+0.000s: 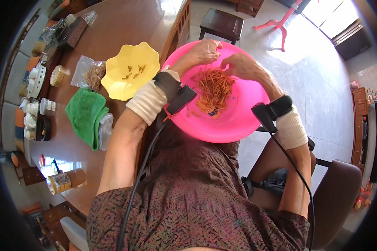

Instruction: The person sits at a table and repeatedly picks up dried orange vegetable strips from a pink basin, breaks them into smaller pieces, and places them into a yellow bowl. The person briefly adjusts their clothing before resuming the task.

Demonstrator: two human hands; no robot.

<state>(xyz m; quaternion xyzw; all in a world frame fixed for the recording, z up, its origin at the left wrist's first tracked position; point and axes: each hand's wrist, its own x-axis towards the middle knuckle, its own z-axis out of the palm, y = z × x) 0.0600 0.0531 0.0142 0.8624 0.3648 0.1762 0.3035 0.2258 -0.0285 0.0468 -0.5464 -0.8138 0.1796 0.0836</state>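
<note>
A bright pink plastic basin [248,103] sits in front of me, over my lap. In it lies a heap of thin orange-brown strips [216,84], which look like dried food. My left hand [207,51] is over the basin's far side with its fingers bent together. My right hand [243,65] hovers at the heap's upper right, thumb and fingers curled towards the strips. Whether either hand pinches a strip is too small to tell. A scalloped yellow plate [119,62] on the table to the left bears several small brownish pieces [135,72].
On the wooden table [125,18] lie a plastic bag of dried brown bits [94,73], a green towel [86,114], a jar [59,183] and cups on a tray [31,119]. A dark stool [221,23] stands beyond the basin. Cables run from both wrist devices.
</note>
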